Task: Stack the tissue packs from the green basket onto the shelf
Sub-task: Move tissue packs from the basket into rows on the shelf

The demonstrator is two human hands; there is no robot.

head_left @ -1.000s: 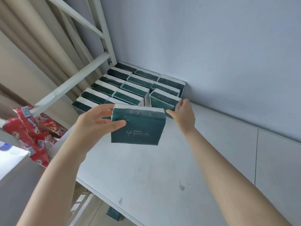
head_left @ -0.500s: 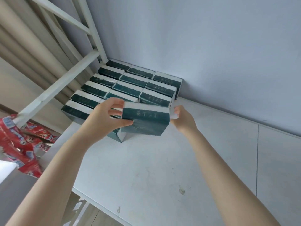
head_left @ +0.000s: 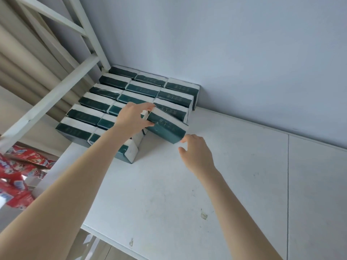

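Observation:
Several dark green and white tissue packs [head_left: 142, 91] stand in tight rows in the back left corner of the white shelf [head_left: 169, 194]. One more tissue pack [head_left: 167, 127] leans tilted against the front right of the rows. My left hand [head_left: 134, 119] grips this pack's left end, thumb at the front and fingers over the top. My right hand [head_left: 197, 154] hovers just below the pack's right corner with fingers relaxed, holding nothing; a fingertip is almost at the corner. The green basket is out of view.
A pale wall [head_left: 225, 53] closes the shelf's back. White frame bars [head_left: 62, 81] run along the shelf's left side, with beige curtains behind. Red printed packages [head_left: 20, 175] lie below at the left. The shelf's front edge [head_left: 112, 237] is near me.
My left hand carried the pack forward and down, from held upright in the air to tilted against the rows. My right hand let go of the pack's right end and drew back.

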